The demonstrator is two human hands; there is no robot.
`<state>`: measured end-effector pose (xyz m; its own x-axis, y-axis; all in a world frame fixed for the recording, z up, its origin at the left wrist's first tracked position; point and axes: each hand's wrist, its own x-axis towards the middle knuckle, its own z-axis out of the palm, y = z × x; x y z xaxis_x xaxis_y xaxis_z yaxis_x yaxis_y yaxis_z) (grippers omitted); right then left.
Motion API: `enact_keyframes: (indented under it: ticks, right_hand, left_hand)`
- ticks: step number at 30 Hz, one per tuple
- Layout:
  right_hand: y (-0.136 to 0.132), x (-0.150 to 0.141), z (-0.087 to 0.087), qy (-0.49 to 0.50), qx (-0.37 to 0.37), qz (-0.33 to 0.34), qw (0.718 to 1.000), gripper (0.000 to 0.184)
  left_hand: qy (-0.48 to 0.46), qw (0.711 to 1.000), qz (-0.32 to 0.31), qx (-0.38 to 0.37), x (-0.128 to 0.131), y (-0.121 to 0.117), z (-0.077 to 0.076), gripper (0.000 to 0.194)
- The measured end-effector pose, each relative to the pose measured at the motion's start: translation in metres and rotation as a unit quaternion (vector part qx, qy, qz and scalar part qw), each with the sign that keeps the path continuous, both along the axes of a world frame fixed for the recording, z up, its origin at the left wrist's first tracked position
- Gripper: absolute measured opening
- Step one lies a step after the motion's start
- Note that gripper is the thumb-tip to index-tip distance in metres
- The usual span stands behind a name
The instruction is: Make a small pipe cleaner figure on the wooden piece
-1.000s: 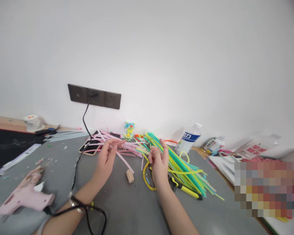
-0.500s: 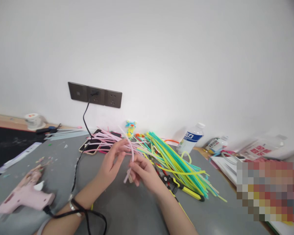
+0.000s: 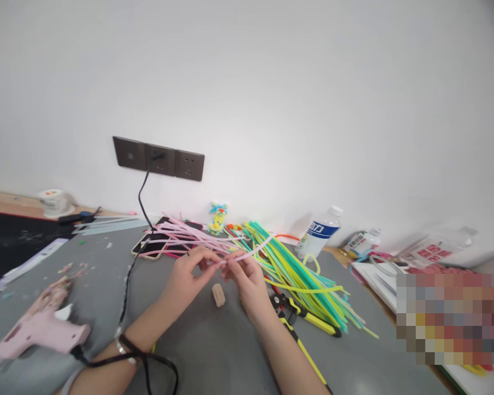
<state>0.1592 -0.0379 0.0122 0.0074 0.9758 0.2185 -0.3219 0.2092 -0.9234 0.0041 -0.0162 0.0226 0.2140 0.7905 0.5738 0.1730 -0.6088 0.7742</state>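
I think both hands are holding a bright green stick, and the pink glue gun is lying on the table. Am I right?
Not quite: the stick held by the left hand and the right hand is pale pink, not bright green, as the head view shows. The pink glue gun is lying on the table, just as you said.

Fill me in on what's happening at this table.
A person is working with bare hands: the left hand and right hand meet, pinching one pink strip, whose free end sticks out past the right hand. A small tan block lies on the grey table below them. More pink strips lie behind the left hand, with green and yellow strips to the right. A pink glue gun lies at far left, not in hand.
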Motion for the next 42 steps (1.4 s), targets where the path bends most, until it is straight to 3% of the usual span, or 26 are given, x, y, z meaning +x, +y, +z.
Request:
enact_keyframes:
  ticks: [3, 8, 12, 30, 42]
  right_hand:
    - [-0.001, -0.002, 0.001, 0.005, -0.017, 0.006, 1.000, 0.027]
    - [-0.001, -0.002, -0.002, 0.046, -0.046, 0.032, 0.997, 0.026]
    - [0.001, 0.000, -0.004, 0.044, -0.051, 0.031, 0.997, 0.026]
    - [0.005, 0.008, 0.005, 0.050, -0.047, -0.037, 0.997, 0.025]
    - [0.006, 0.009, 0.005, 0.065, -0.067, -0.050, 0.994, 0.031]
  left_hand:
    - [-0.012, 1.000, 0.006, -0.012, 0.000, 0.000, -0.001, 0.007]
    - [-0.106, 0.987, -0.024, -0.118, -0.001, 0.002, -0.004, 0.010]
    - [-0.140, 0.976, -0.046, -0.159, -0.001, 0.004, -0.002, 0.015]
    - [-0.077, 0.971, -0.138, -0.177, -0.002, 0.007, 0.000, 0.018]
    - [-0.139, 0.959, -0.098, -0.227, 0.000, 0.004, 0.001, 0.025]
